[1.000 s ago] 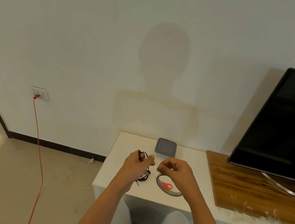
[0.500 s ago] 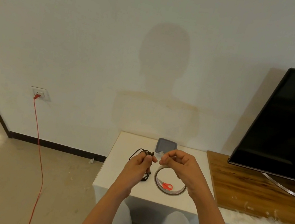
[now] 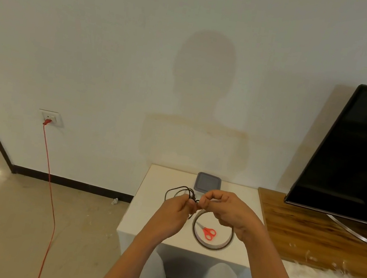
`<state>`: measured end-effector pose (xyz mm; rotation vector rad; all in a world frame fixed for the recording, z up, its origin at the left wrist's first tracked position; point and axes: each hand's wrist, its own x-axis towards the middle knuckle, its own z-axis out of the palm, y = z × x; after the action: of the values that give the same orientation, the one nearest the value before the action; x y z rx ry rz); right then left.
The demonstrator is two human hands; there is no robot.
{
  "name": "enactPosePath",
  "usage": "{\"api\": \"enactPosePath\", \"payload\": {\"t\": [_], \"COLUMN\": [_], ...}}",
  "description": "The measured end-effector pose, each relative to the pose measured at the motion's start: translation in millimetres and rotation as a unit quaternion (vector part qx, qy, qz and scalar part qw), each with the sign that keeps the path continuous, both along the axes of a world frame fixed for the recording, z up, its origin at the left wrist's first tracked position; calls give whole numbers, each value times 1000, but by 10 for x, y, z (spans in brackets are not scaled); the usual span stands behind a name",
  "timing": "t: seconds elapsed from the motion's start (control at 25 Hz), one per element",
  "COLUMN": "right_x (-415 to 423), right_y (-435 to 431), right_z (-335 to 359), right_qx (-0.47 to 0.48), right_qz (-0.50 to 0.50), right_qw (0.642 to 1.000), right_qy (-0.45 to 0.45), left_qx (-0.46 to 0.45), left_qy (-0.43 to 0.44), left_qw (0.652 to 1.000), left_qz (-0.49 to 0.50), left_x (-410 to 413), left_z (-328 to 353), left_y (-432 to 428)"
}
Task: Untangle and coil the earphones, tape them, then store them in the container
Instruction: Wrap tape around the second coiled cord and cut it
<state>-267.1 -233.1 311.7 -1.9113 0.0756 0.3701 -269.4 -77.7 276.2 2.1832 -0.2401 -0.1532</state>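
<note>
Black earphones (image 3: 177,190) hang in loops above the white table (image 3: 152,216). My left hand (image 3: 178,208) pinches the cord from the left. My right hand (image 3: 221,208) pinches the same bundle at its right end, fingers curled, the two hands almost touching. A large tape roll (image 3: 209,246) lies flat on the table under my right hand, with small red-handled scissors (image 3: 208,232) inside its ring. A grey square container (image 3: 208,183) with its lid on sits at the table's back edge, just behind my hands.
A black TV (image 3: 355,153) stands on a wooden board (image 3: 307,234) to the right. A red cable (image 3: 49,179) runs from a wall socket (image 3: 51,118) down across the tiled floor at the left. My knees are below the table's front edge.
Both hands rose and came together over the tape roll. The earphone cord was lifted and now loops out to the left of my left hand.
</note>
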Motion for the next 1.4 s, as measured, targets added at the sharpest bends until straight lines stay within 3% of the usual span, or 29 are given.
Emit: {"api": "enactPosePath", "payload": {"t": [0.2,0.44,0.68,0.84,1.04,1.4], "right_x": [16,13,-4,-17,-3,21], "right_y": [-51,-26,-29,-40,-38,-35], "right_z": [-149,-228,-165,-101,-101,-58], "right_qx": [107,127,149,122,84,2], "right_qz": [-6,2,17,20,5,12], "right_qw": [993,991,988,992,996,997], "right_qy": [42,35,35,4,-19,-73], "left_qx": [-4,-38,-260,-351,-358,-271], "left_qy": [40,118,200,237,213,68], "left_qw": [999,991,945,906,907,958], "left_qz": [-20,-50,17,20,66,69], "left_x": [-4,-26,-47,-5,-2,-69], "left_z": [56,54,-57,-91,-100,-60], "left_y": [15,8,-14,14,14,-72]}}
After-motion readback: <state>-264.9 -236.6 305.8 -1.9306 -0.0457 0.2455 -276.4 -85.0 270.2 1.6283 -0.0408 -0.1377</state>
